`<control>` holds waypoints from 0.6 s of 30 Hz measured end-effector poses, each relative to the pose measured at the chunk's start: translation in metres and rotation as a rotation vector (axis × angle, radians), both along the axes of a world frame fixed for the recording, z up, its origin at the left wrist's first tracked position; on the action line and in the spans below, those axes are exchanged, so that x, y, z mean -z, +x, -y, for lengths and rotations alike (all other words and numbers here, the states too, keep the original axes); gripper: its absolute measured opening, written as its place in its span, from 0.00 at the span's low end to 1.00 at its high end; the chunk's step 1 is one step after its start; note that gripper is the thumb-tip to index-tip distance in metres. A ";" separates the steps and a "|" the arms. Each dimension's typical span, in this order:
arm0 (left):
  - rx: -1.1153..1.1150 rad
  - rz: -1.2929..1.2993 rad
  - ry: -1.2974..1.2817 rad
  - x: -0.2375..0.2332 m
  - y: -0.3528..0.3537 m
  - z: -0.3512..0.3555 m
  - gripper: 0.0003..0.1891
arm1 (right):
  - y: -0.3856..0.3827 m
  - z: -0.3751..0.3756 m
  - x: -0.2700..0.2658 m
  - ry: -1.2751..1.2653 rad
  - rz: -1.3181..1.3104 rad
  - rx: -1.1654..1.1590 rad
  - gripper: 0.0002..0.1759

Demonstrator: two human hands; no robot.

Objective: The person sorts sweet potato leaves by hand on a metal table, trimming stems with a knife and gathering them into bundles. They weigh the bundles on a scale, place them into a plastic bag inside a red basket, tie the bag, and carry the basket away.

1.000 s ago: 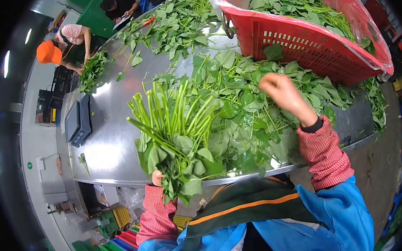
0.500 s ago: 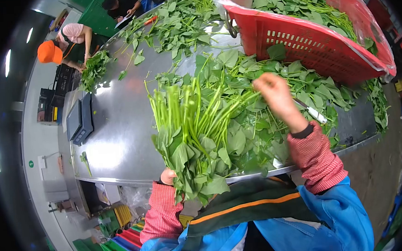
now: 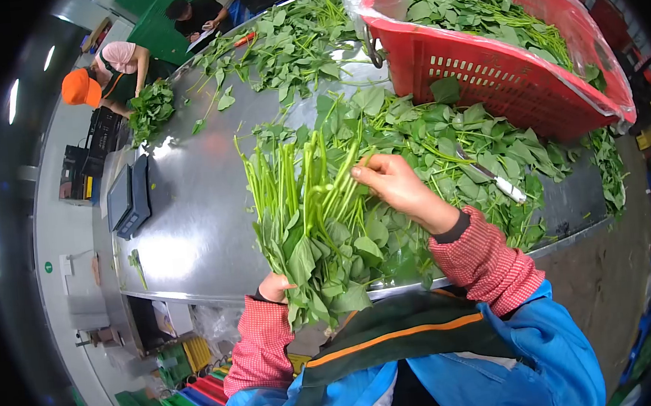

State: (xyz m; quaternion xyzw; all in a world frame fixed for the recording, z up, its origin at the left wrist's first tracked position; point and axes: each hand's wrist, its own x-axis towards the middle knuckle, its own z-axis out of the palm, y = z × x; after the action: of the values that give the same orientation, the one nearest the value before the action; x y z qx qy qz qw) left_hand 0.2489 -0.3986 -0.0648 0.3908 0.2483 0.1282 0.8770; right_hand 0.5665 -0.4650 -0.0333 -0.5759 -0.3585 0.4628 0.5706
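Note:
My left hand (image 3: pixel 274 287) is closed around the leafy lower end of a bunch of leafy greens (image 3: pixel 305 238), whose cut stems point up and away from me. Beside the stem ends, my right hand (image 3: pixel 400 186) pinches thumb to fingers on a green stem at the bunch's right side. Part of my left hand is hidden by leaves. Under and beyond the bunch spreads a loose pile of the same greens (image 3: pixel 379 112). A knife with a white handle (image 3: pixel 511 189) lies on that pile, to the right of my right hand.
A red plastic crate (image 3: pixel 476 90) lined with clear film stands at the right, holding more greens. On the metal table (image 3: pixel 190 212) sits a dark scale (image 3: pixel 130 195) at the left. Across the table, a person in an orange cap (image 3: pixel 81 88) handles greens; another person (image 3: pixel 198 19) holds papers.
My right hand has moved left and down from over the pile to the bunch's stems. My left hand and the bunch have stayed nearly in place.

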 end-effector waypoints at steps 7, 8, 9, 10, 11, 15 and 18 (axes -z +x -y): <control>-0.035 -0.055 -0.099 0.018 -0.050 -0.004 0.38 | 0.098 0.024 0.010 0.018 0.359 0.264 0.07; -0.046 -0.048 -0.079 0.016 -0.049 -0.003 0.38 | 0.091 0.028 0.018 0.005 0.897 0.199 0.07; -0.054 -0.042 -0.059 0.015 -0.048 -0.002 0.38 | 0.080 0.033 0.015 -0.014 1.431 0.122 0.07; -0.057 0.036 -0.088 0.018 -0.047 -0.004 0.38 | 0.069 0.034 0.009 -0.026 1.262 0.033 0.08; -0.061 0.115 -0.117 0.025 -0.044 -0.006 0.37 | 0.057 0.035 0.004 0.059 1.047 0.037 0.11; -0.041 0.203 -0.143 0.023 -0.036 -0.014 0.39 | 0.023 0.024 0.010 -0.193 0.285 -0.126 0.18; -0.135 0.178 -0.141 0.022 -0.027 -0.013 0.45 | 0.000 0.027 0.022 0.068 0.253 -0.229 0.30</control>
State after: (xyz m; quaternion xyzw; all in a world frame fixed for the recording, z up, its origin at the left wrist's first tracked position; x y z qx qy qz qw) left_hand 0.2221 -0.3858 -0.0863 0.2976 0.2035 0.2033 0.9103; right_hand 0.5666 -0.4915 -0.0554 -0.5653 -0.5065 0.4360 0.4836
